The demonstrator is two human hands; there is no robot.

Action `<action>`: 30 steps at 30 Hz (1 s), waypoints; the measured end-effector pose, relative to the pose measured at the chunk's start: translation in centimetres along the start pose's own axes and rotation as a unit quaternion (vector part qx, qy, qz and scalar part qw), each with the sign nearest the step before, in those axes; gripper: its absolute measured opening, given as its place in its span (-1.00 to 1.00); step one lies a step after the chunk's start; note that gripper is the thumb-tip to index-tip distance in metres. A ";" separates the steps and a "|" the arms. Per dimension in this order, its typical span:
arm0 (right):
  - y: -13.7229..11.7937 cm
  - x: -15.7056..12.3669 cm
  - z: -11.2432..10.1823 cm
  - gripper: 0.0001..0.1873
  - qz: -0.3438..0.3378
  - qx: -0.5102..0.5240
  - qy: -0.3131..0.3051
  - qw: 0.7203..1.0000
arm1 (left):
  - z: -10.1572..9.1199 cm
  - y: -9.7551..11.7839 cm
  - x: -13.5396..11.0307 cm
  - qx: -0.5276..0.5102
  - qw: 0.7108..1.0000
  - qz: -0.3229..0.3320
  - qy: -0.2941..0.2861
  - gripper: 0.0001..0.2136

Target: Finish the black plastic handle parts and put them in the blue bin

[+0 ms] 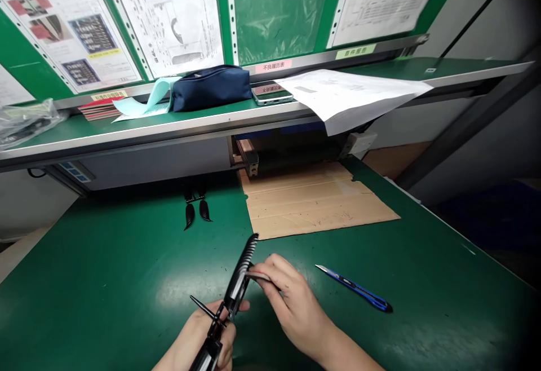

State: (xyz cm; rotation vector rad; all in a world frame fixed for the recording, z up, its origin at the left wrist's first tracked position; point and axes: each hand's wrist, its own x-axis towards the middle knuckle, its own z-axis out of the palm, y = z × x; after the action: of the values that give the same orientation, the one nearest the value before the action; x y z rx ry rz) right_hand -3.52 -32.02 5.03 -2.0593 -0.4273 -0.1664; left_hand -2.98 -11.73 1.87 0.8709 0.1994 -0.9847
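Head view: left hand (207, 340) grips lower end of black ribbed plastic part (236, 289), held tilted above green table (105, 281). Right hand (296, 309) pinches thin flat piece (256, 275) against part's middle. Blue utility knife (359, 290) lies just right; cardboard sheet (313, 202) behind.

We are at a factory assembly or inspection station. Our bench (105, 281) is covered in a green mat, with a worn cardboard sheet (313, 202) laid on it as a cutting pad and a blue utility knife (357, 289) beside it. Above the shelf (127, 128), a green board carries work-instruction sheets (169, 16) in punched plastic sleeves, and small printed labels (273, 66) mark the rail.
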 end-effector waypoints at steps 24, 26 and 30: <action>1.4 -0.6 -1.7 -0.46 -0.077 -0.237 -0.153 0.956 | 4.7 5.6 -0.5 0.705 0.702 0.073 0.070 -0.73; 1.4 -0.1 -0.8 -0.59 -0.039 -0.247 -0.185 0.950 | 5.0 5.1 0.1 0.679 0.730 0.075 0.028 -0.76; 2.6 -0.6 0.8 -0.81 -0.030 -0.210 -0.187 0.959 | 3.5 3.5 1.5 0.525 0.851 0.015 -0.017 -0.59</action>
State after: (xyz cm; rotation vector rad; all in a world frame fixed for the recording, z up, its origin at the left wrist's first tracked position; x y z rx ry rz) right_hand -3.13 -32.59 2.33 -2.5078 -0.7383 0.1123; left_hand -0.11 -14.35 5.30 1.8437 -0.4434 -1.0613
